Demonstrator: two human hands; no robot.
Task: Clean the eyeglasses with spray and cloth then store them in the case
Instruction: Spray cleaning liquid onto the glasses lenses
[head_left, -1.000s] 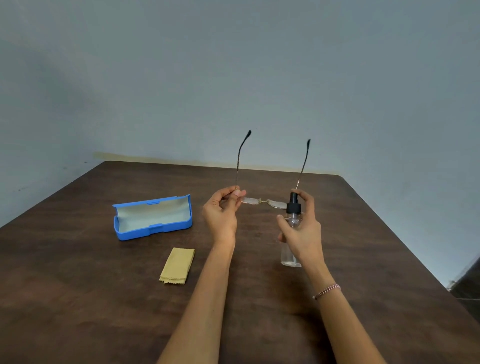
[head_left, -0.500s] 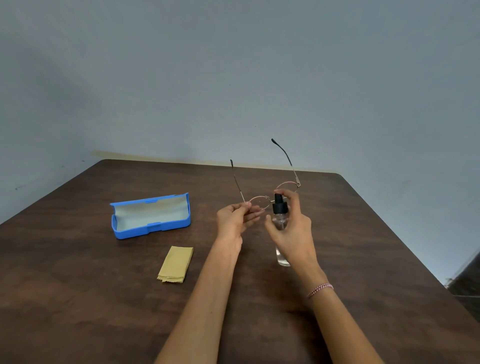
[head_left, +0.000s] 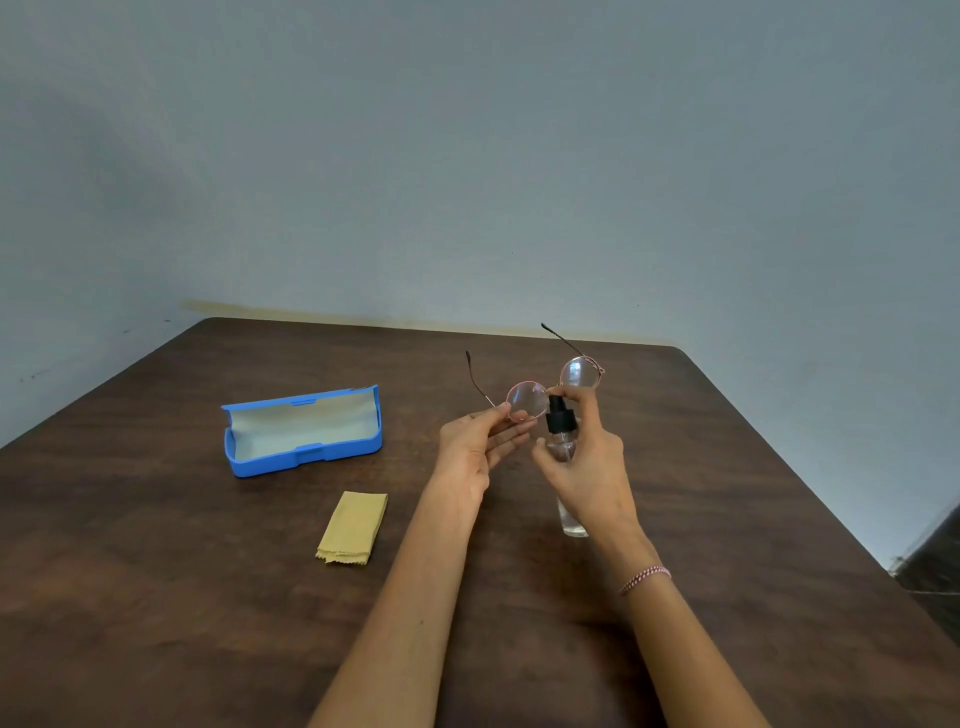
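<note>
My left hand (head_left: 475, 447) pinches the thin-rimmed round eyeglasses (head_left: 527, 399) at the left lens edge, holding them above the table with the lenses facing me and both arms pointing away. My right hand (head_left: 589, 467) grips a clear spray bottle (head_left: 571, 519) with a black nozzle, its forefinger on top of the nozzle, right in front of the lenses. A folded yellow cloth (head_left: 353, 527) lies on the table left of my left forearm. The blue case (head_left: 304, 431) lies open further left, its pale lining showing and nothing inside.
Everything sits on a dark brown wooden table (head_left: 156, 571) set against a pale grey wall. The table's right edge runs diagonally down at the far right, with dark floor beyond it.
The eyeglasses have tilted from arms-up to lenses facing me and dropped lower. My right hand has brought the spray bottle closer to the lenses.
</note>
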